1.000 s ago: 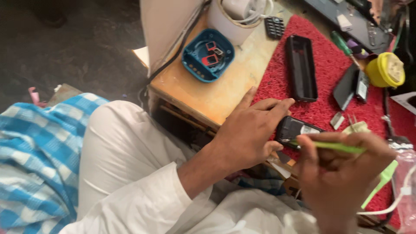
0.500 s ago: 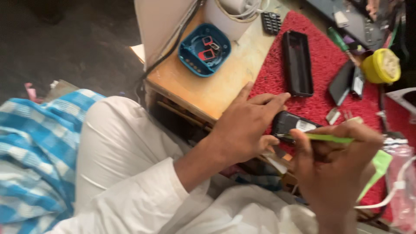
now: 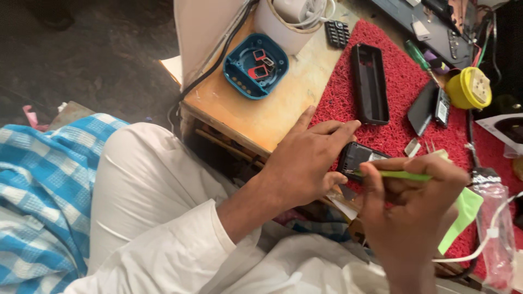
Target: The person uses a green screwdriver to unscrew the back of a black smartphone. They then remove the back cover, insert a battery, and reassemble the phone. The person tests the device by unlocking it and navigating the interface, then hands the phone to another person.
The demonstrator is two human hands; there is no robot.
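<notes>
My left hand grips a small black phone body at the near edge of the red mat, thumb and fingers wrapped around its left side. My right hand holds a thin green tool with its tip against the phone's lower edge. Both hands meet over the front edge of the wooden table. Part of the phone is hidden under my fingers.
A black phone shell lies on the mat beyond my hands. A blue round tray with small red parts sits on the table. Further right are a yellow round container, a screwdriver, dark phone parts and a keypad.
The view has shifted slightly. My hands stay on the phone body; the green tool has moved a little along its edge.
</notes>
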